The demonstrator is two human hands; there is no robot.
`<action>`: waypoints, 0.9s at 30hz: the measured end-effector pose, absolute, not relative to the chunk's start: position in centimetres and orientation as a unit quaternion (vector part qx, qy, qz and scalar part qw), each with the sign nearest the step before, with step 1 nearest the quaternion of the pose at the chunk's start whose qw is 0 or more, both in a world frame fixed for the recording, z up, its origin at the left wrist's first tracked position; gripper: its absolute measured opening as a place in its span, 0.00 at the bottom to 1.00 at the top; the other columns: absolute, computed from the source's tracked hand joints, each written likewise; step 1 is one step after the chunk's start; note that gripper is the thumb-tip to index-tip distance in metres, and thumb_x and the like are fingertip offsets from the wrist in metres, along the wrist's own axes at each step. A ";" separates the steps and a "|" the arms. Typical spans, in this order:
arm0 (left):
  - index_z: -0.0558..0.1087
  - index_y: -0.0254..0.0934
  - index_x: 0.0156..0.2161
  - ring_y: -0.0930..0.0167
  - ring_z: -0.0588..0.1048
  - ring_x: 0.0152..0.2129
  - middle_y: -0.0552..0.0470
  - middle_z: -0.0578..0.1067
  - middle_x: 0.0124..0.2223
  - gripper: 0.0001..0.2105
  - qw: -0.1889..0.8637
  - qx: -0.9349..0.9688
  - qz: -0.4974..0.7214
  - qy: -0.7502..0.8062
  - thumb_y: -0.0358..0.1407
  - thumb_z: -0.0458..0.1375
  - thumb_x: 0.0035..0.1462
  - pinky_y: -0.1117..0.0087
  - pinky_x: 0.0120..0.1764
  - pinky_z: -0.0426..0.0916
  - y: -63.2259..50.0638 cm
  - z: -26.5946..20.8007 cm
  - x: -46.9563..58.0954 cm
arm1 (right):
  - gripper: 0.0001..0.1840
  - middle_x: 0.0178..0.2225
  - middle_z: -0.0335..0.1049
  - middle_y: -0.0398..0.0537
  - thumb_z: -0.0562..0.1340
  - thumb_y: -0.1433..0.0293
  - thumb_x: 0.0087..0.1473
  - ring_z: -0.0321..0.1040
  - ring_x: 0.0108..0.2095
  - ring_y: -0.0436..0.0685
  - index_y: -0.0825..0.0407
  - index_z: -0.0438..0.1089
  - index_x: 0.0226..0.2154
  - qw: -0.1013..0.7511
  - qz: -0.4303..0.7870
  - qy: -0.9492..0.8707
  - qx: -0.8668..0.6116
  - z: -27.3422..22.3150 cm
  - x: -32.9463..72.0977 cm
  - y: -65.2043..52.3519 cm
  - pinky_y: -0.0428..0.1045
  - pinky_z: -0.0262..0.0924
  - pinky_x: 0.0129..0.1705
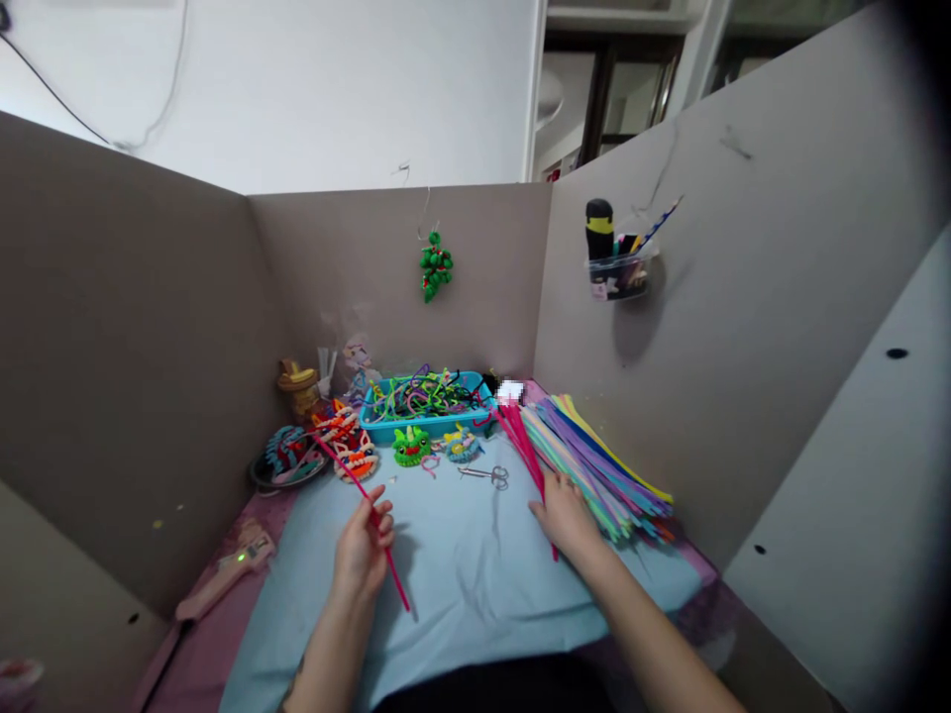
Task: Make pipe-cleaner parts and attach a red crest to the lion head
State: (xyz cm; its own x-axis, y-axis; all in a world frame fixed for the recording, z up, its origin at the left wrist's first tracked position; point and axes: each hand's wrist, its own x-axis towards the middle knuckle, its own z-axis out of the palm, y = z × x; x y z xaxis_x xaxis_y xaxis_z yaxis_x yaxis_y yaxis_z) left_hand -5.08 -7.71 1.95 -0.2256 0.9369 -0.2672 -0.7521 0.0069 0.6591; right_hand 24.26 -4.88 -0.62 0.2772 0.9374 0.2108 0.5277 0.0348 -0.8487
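Note:
My left hand point(364, 540) is closed around one long pink pipe cleaner point(349, 472), which slants from the upper left down past my fingers to a free end above the cloth. My right hand point(569, 515) lies over a small bundle of pink pipe cleaners point(520, 441), its thumb and fingers closed around them; one pink end pokes out below the palm. Right beside that hand spreads a thick pile of pastel pipe cleaners point(594, 465) in green, blue, purple and yellow. Small scissors point(486, 476) rest on the cloth between my hands.
A blue tray point(378, 433) of tangled pipe cleaner pieces stands at the back. Before it sit a green figure point(411, 448), a blue-yellow one point(462, 445) and orange-white ones point(355, 461). A pink glue gun point(227, 576) lies at left. Grey partitions point(475, 248) surround the light-blue cloth point(475, 584).

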 end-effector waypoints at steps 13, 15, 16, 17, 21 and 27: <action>0.71 0.34 0.29 0.69 0.77 0.37 0.44 0.78 0.39 0.09 0.667 0.112 0.676 0.294 0.25 0.51 0.57 0.67 0.41 0.71 -8.1 2.1 -1.6 | 0.09 0.30 0.72 0.48 0.68 0.63 0.42 0.67 0.35 0.58 0.50 0.75 0.29 0.572 0.520 -0.575 -0.268 2.4 10.5 -7.3 0.53 0.60 0.44; 0.71 0.34 0.31 0.68 0.77 0.36 0.45 0.78 0.39 0.05 0.643 0.132 0.695 0.292 0.27 0.54 0.56 0.67 0.38 0.71 -7.5 1.6 -2.5 | 0.15 0.25 0.70 0.45 0.67 0.56 0.42 0.65 0.28 0.54 0.51 0.73 0.28 0.605 0.550 -0.495 -0.294 1.5 9.5 -5.5 0.51 0.62 0.35; 0.72 0.34 0.32 0.69 0.77 0.35 0.46 0.78 0.38 0.02 0.627 0.141 0.707 0.294 0.29 0.56 0.55 0.69 0.36 0.71 -7.1 1.3 -3.1 | 0.18 0.23 0.68 0.44 0.66 0.54 0.42 0.64 0.24 0.52 0.51 0.71 0.29 0.612 0.562 -0.467 -0.302 1.0 9.2 -4.6 0.50 0.61 0.31; 0.72 0.35 0.33 0.70 0.77 0.33 0.47 0.78 0.38 0.01 0.608 0.145 0.721 0.299 0.29 0.58 0.54 0.71 0.33 0.70 -6.7 0.9 -3.8 | 0.20 0.22 0.67 0.42 0.66 0.51 0.41 0.62 0.22 0.50 0.51 0.70 0.29 0.614 0.574 -0.444 -0.311 0.4 9.1 -3.8 0.48 0.60 0.28; 0.72 0.36 0.34 0.78 0.74 0.25 0.53 0.77 0.34 0.04 0.544 0.141 0.766 0.311 0.28 0.60 0.51 0.79 0.28 0.67 -5.5 -0.5 -6.4 | 0.26 0.19 0.66 0.41 0.70 0.51 0.30 0.60 0.18 0.47 0.53 0.69 0.27 0.607 0.610 -0.381 -0.336 -1.3 9.8 -1.8 0.45 0.56 0.21; 0.72 0.40 0.38 0.73 0.76 0.37 0.50 0.77 0.41 0.11 0.528 0.149 0.777 0.310 0.24 0.54 0.53 0.73 0.37 0.69 -5.0 -1.3 -7.9 | 0.24 0.18 0.66 0.40 0.72 0.54 0.27 0.60 0.17 0.47 0.52 0.68 0.24 0.625 0.615 -0.328 -0.351 -1.9 10.8 -0.5 0.44 0.55 0.19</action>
State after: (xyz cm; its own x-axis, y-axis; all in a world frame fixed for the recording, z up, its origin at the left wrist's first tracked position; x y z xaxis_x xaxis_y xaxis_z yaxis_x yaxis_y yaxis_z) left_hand -7.95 -5.01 -1.30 -0.3988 0.9119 -0.0968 -0.7275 -0.2504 0.6388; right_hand 10.80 -0.54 -1.87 0.0281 0.9994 -0.0220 -0.5395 -0.0034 -0.8420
